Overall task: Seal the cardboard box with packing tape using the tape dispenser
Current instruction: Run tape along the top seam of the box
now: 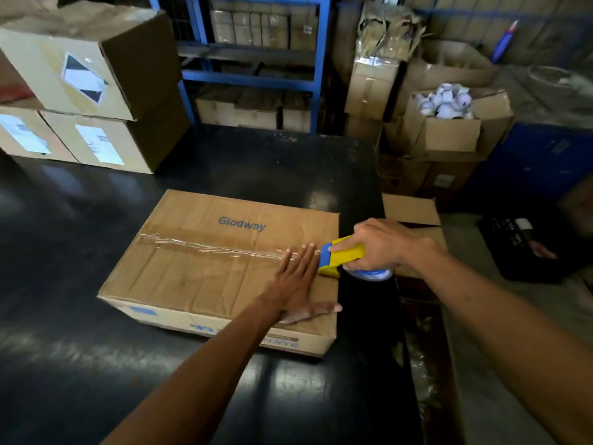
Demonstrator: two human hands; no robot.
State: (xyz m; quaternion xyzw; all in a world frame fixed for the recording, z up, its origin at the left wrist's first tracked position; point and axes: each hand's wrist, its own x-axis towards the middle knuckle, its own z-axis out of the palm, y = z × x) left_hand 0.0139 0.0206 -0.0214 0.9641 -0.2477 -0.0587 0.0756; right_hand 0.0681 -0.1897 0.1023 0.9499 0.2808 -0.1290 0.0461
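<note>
A flat brown cardboard box (199,271) marked "Glodway" lies on the black table (80,332). A strip of clear packing tape (208,247) runs along its centre seam from the left edge to the right end. My left hand (296,282) lies flat on the box top near the right end, fingers spread, fingertips on the tape. My right hand (383,244) grips a yellow and blue tape dispenser (341,256) at the box's right edge, its blue front against the top of the box. The tape roll shows below my hand.
Stacked labelled cartons (83,91) stand at the table's back left. A blue metal rack (253,59) is behind the table. To the right are open cartons, one full of white rolls (446,104), a lower carton (414,213) and a black crate (526,248).
</note>
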